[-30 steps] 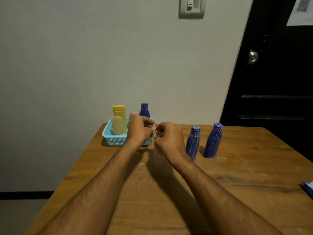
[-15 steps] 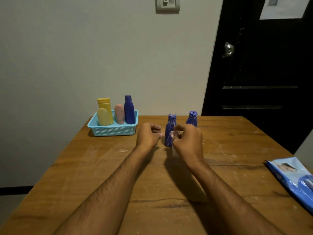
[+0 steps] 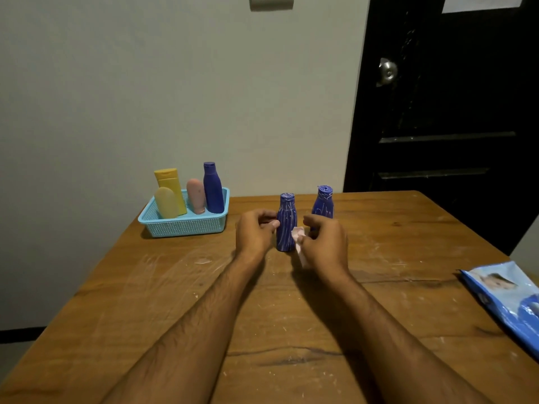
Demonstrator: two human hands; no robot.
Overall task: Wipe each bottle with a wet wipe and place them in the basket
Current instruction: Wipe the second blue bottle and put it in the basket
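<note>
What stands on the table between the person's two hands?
In the head view, a streaked blue bottle stands upright between the left hand and the right hand. The right hand's fingers also pinch a wet wipe beside it.
</note>
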